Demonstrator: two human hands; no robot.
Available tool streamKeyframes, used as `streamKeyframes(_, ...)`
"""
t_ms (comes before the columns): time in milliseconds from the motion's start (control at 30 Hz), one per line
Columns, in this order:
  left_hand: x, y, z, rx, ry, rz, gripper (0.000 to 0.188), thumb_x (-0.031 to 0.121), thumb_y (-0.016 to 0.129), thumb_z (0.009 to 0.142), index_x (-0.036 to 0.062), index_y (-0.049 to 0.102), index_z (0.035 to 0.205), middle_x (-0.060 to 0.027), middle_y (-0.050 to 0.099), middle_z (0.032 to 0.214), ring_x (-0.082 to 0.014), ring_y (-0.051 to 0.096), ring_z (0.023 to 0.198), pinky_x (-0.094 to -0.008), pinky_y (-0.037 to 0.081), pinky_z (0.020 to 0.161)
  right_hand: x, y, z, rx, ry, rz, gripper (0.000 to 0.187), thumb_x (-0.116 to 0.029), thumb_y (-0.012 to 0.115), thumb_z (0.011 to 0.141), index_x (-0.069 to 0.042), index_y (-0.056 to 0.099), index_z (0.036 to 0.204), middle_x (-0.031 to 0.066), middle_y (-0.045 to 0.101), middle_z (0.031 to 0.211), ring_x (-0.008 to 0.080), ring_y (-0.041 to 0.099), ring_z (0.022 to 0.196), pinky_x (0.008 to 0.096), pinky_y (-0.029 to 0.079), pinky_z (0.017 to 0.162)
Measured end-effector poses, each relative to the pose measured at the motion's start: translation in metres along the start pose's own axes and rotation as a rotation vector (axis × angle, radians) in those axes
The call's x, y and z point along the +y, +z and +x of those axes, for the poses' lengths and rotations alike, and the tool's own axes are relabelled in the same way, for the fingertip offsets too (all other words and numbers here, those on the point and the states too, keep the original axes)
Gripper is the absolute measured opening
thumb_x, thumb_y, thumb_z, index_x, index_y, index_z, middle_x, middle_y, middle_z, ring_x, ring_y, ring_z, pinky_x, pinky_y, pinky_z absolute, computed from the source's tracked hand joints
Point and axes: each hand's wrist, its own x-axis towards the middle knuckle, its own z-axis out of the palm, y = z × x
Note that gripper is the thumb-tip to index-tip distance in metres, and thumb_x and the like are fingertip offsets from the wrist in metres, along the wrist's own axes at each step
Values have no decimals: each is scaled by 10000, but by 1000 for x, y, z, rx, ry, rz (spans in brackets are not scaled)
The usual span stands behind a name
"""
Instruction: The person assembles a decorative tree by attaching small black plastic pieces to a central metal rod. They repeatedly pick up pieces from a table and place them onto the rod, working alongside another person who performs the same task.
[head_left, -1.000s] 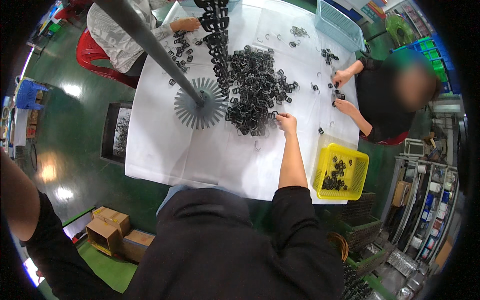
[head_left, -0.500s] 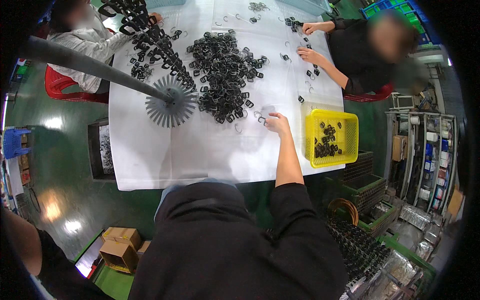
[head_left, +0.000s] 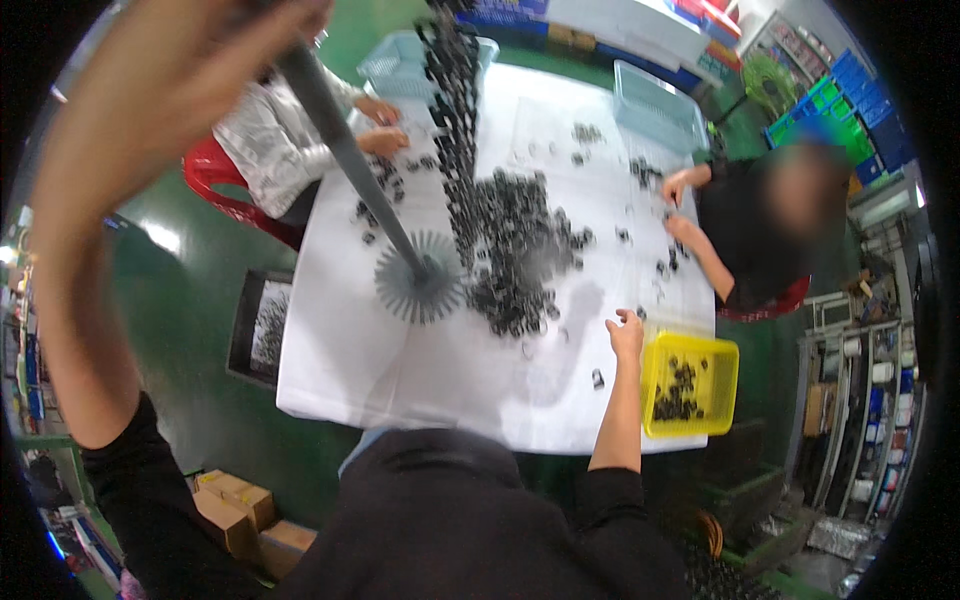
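Note:
My left hand point(head_left: 215, 85) is raised high at the upper left, close and smeared by motion. Its fingers are by the upper end of a grey pole point(head_left: 350, 155), and I cannot tell whether they grip it. Over the table's right side my right hand point(head_left: 626, 335) has its fingers apart, with nothing visible in them. A small black buckle point(head_left: 598, 379) lies on the white cloth just left of my right wrist. In the middle is a large heap of black buckles with wire hooks point(head_left: 520, 245). Beside the heap, a long string of black buckles point(head_left: 455, 130) hangs down.
A slotted grey disc point(head_left: 420, 278) sits at the pole's lower end. The yellow basket point(head_left: 736, 385) by my right forearm holds some buckles. Two co-workers handle pieces at the table's left and right sides. Pale blue baskets point(head_left: 655, 85) stand at the far edge.
My left arm has come up from low at the left to the pole's upper end. My right hand is now nearer the yellow basket. The whole view has shifted and tilted.

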Motion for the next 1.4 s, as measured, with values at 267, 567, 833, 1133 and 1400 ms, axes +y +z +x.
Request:
streamKeyframes(267,-5,4,8,-126,-99,-199,428,74,555,859,76,526,1286,-216,643,932,-375,634,871,-437,504,842,-358,-172,-57,425,-918,803,279,-56,706,833,-70,650,1105,81,634,1020,146,629,792,249,484,592)
streamKeyframes(567,9,14,13,-37,-74,2,502,140,617,884,62,499,1366,-184,568,1237,-357,596,987,-437,468,854,-469,-211,-103,857,-1149,646,133,-176,731,823,-72,683,890,57,640,741,249,600,567,316,459,496)
streamKeyframes(833,50,1,27,-316,-350,99,487,-75,446,847,-46,497,1330,-211,652,940,-255,646,815,-309,570,754,-441,-224,-70,-188,-1104,1206,198,-147,685,900,15,713,1010,30,659,779,37,432,539,190,296,477)
streamKeyframes(1133,36,9,25,-64,-54,195,313,85,453,903,-36,622,1137,-258,660,904,-404,659,777,-448,553,716,-391,-227,28,-137,-904,1200,202,-174,687,904,9,711,987,15,651,769,37,433,532,195,306,490)
streamKeyframes(1400,36,-19,23,-316,-102,-3,462,160,513,925,-83,459,1314,-275,609,1137,-307,627,1045,-414,518,902,-352,-199,80,369,-732,-227,574,-359,804,751,-88,605,1216,145,657,1085,209,687,768,322,522,687)
